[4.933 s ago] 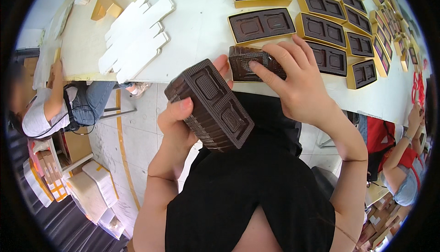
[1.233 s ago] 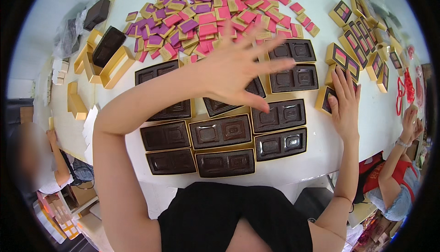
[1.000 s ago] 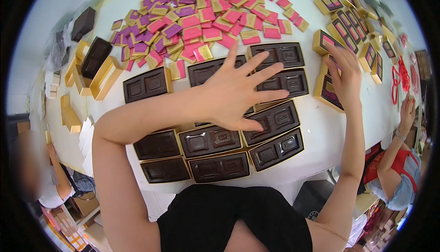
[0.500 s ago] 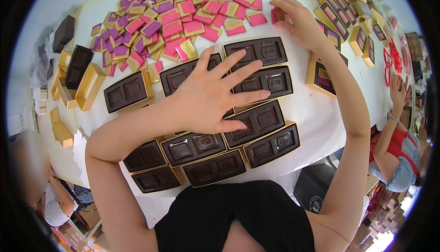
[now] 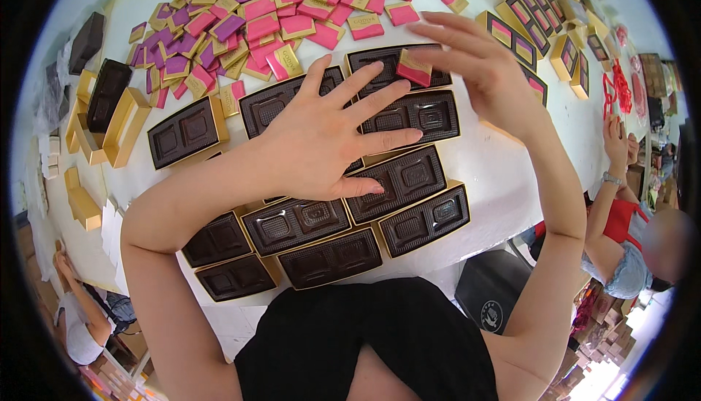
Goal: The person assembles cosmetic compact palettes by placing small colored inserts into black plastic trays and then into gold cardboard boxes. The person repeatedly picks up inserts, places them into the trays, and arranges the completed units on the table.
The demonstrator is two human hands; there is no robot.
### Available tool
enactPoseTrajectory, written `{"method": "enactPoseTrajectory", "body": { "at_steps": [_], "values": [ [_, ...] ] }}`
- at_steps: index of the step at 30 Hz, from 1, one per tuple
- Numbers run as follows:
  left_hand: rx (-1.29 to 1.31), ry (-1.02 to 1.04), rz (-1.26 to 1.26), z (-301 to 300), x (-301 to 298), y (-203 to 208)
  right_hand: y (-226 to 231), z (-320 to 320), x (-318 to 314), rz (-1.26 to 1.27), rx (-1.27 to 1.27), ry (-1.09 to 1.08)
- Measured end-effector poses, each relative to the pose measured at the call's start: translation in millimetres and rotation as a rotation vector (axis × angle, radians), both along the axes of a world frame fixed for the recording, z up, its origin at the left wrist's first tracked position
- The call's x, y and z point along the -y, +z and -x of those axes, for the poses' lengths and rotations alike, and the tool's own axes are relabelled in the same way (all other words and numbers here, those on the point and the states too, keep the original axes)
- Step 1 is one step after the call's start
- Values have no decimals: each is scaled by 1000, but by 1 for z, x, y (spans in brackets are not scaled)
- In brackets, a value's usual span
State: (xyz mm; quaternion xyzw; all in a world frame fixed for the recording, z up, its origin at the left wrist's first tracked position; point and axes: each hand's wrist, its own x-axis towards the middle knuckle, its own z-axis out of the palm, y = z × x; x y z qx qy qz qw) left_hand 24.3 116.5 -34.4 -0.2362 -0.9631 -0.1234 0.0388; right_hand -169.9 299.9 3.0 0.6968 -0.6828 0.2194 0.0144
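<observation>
My left hand point(image 5: 328, 135) is spread palm down, fingers apart, over several gold-edged boxes with dark brown plastic trays; what its palm touches is hidden. At the far box point(image 5: 365, 62), my right hand point(image 5: 493, 72) has its fingertips on a pink-and-gold wrapped chocolate point(image 5: 414, 71). The piece is tilted over that box's tray, and the thumb is hidden. Nearer to me are more trayed boxes point(image 5: 296, 224), their visible compartments bare. A heap of pink, purple and gold wrapped chocolates point(image 5: 263, 27) spreads beyond the boxes.
Filled boxes point(image 5: 522, 21) stand at the far right, near red ribbons point(image 5: 622, 83). Gold box parts point(image 5: 124, 127) with a dark tray point(image 5: 109, 94) lie at the left. A black chair point(image 5: 496, 288) is below the table edge. Other people work at both sides.
My right hand has come from beside the heap toward me and left, bringing a pink wrapped chocolate over the far box. The left hand stays over the boxes; the whole view has shifted slightly.
</observation>
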Motion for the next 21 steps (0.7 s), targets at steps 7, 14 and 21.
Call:
{"method": "enactPoseTrajectory", "body": {
  "at_steps": [7,14,21],
  "values": [
    [-16,-6,-6,0,0,-1,-25,-36,-17,-71,-1,-164],
    [-2,-5,-7,0,0,-2,-17,9,-19,-197,-154,35],
    [3,-10,-15,-2,2,1,-14,22,-3,-154,-104,-14]
  ]
}}
